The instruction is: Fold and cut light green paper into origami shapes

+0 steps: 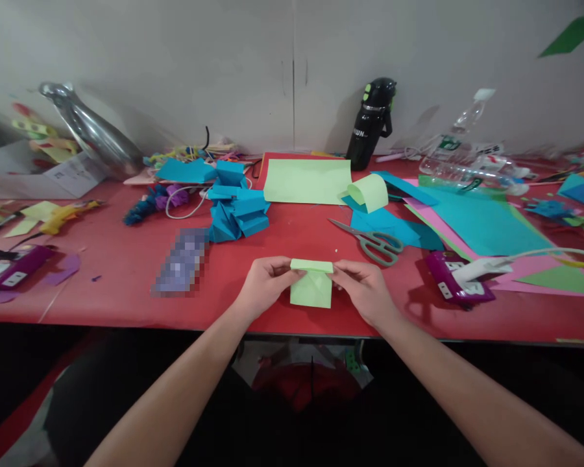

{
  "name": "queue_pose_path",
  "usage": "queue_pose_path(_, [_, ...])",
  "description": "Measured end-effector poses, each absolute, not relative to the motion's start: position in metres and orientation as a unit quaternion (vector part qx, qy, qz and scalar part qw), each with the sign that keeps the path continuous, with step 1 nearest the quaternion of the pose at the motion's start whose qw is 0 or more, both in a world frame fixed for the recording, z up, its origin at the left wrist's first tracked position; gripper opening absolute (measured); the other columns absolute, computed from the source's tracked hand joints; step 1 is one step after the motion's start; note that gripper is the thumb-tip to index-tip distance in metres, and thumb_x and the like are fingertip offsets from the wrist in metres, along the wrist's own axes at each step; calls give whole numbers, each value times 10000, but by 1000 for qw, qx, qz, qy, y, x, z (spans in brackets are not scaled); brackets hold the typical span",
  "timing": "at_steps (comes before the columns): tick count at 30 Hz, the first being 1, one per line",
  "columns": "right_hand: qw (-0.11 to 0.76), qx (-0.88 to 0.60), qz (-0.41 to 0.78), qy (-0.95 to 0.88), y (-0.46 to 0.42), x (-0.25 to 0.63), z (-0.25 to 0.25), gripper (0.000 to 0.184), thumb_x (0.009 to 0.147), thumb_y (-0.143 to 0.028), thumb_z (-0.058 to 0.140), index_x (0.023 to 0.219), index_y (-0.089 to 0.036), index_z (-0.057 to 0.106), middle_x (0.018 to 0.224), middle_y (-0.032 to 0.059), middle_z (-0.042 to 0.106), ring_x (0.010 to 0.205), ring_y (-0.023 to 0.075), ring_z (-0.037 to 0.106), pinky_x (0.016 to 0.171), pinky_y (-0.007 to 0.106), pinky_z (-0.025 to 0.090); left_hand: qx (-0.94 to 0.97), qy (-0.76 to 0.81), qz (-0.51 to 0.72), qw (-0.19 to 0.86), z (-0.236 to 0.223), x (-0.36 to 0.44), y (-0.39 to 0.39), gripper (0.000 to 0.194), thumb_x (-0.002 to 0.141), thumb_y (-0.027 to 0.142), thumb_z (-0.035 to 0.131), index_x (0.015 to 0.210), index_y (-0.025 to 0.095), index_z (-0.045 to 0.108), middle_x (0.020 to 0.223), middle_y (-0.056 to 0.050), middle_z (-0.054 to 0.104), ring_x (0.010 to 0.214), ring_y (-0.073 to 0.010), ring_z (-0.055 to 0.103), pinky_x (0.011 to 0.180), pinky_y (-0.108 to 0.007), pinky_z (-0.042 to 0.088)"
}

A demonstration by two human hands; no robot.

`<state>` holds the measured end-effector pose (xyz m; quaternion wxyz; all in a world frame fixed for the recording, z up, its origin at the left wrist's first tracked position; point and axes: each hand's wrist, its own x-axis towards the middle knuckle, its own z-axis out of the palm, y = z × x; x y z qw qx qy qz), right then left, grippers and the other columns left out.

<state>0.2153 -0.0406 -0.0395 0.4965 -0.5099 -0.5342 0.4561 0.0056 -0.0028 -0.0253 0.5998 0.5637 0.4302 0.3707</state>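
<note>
paper [311, 290] held; crafts [53, 148] in box [71, 178]

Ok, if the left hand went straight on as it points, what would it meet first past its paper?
Likely the right hand, across the green paper; the left hand points roughly that way, though exact depth is unclear.

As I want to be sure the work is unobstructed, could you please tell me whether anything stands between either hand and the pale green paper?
Nothing visible does: the left hand and right hand hold the paper near its folded top edge. The scissors lie beyond, not between them.
</note>
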Motion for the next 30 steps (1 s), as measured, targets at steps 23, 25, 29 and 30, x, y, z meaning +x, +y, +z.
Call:
queue_pose_path(23, [504,-520,413,-553,-35,211,-43,322,864,-509,673,818,-190,671,697,22,655,622,163,602,616,293,506,558,466,381,571,-24,8,-4,361,719,461,835,833,138,720,771,-66,751,644,-210,742,637,-318,652])
queue_pose_path(25, [521,-517,423,-531,-35,210,-44,318,870,-508,667,864,-190,677,722,27,667,594,161,607,597,300,520,559,453,365,590,-24,8,-4,362,714,436,845,876,137,722,824,-77,764,699,-216,756,665,-312,653])
queue_pose_path(29, [520,-491,460,-526,-32,209,-45,334,817,-521,720,909,-203,668,831,45,700,683,181,649,655,323,565,561,453,388,574,-25,7,-2,360,688,442,858,829,145,712,824,-74,765,677,-207,747,678,-322,651])
queue_pose_path(30, [516,-483,469,-530,-32,209,-45,334,802,-516,735,900,-206,661,838,43,699,709,185,656,678,327,571,560,462,399,560,-25,8,-2,357,685,450,858,793,147,703,788,-68,757,649,-206,740,665,-325,648])
